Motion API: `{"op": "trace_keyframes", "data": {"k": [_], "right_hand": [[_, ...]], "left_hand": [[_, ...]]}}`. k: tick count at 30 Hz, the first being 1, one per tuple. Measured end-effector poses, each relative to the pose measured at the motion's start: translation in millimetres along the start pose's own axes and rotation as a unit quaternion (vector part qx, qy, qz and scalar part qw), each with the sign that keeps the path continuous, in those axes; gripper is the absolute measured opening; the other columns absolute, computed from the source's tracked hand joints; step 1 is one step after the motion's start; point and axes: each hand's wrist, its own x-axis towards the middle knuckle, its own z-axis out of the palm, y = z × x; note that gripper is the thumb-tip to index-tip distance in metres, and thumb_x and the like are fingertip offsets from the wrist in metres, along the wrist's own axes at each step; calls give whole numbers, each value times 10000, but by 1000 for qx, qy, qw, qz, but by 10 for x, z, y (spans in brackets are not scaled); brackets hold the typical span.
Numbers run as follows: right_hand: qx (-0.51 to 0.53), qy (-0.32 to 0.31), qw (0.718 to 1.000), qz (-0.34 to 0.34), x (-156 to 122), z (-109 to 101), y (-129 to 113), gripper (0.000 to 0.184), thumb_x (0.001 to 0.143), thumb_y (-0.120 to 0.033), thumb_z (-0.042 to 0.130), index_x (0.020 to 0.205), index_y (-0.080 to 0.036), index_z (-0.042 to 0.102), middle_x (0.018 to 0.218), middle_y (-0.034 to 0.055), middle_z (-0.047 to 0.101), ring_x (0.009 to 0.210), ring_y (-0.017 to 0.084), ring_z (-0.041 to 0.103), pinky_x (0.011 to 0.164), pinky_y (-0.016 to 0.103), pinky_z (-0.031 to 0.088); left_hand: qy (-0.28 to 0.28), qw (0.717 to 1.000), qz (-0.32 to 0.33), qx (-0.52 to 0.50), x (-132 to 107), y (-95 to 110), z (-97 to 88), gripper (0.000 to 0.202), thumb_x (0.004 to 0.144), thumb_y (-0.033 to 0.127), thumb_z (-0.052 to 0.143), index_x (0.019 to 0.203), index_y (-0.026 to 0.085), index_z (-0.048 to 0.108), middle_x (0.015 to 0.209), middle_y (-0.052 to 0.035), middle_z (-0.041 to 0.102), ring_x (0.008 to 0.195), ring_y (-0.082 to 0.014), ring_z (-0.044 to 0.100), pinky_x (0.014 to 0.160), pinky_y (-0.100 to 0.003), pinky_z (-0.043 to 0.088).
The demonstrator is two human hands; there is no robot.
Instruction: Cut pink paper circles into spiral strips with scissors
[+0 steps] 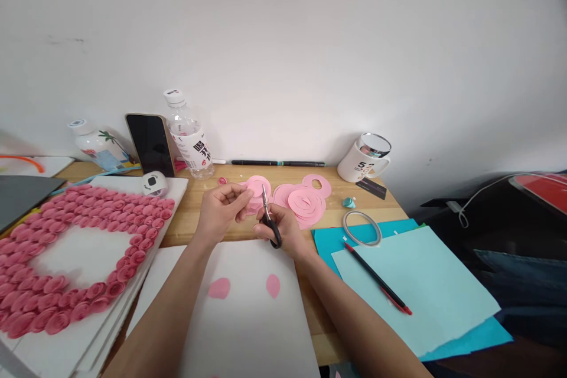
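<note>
My left hand [222, 208] pinches a round pink paper disc [258, 190] and holds it up above the wooden table [195, 212]. My right hand [286, 230] grips small black-handled scissors [269, 218] whose blades point up into the disc's edge. Just behind lie several pink paper discs cut into spirals [301, 199]. Two small pink paper scraps [219, 287] rest on a white sheet [248, 331] under my forearms.
A white board with a ring of pink paper roses [66, 260] lies at left. Phone [151, 144], water bottle [188, 136], a second bottle [97, 147], a black pen [277, 163] and a mug [365, 158] line the wall. Blue paper [420, 283], a red-black pen [376, 277] and a tape ring [361, 228] lie at right.
</note>
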Motion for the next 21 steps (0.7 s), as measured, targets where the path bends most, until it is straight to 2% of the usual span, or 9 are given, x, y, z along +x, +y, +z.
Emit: {"op": "trace_keyframes", "data": {"k": [6,12,17,21], "right_hand": [[-14,-1,1000,10,-10,19,-27,307,586,-306,751,716,-178,505,472,-71,456,426,73,408,416,193,309],[-18,2,1000,-8,4,17,-1,310,596,-324,742,729,-176,504,476,-76,456,421,64,393,418,187,304],[-29,-16,999,-15,6,22,0,348,594,-371,740,738,-178,490,487,-72,467,433,62,364,420,190,292],[-4,-25,999,-48,10,36,-44,399,572,-405,758,780,-187,497,562,-64,437,500,80,388,468,206,324]], "left_hand": [[39,999,21,-14,7,-24,3,155,702,269,658,640,143,592,428,54,486,357,-47,402,382,-196,349],[-3,999,25,47,-24,-56,45,183,728,301,635,638,150,587,420,55,476,356,-46,399,360,-181,313],[-8,997,27,77,-52,-27,61,257,745,312,613,557,154,536,420,48,477,371,-45,398,376,-179,311],[-55,994,3,99,-62,15,48,240,736,301,614,559,152,550,423,47,479,382,-48,410,395,-179,324]]}}
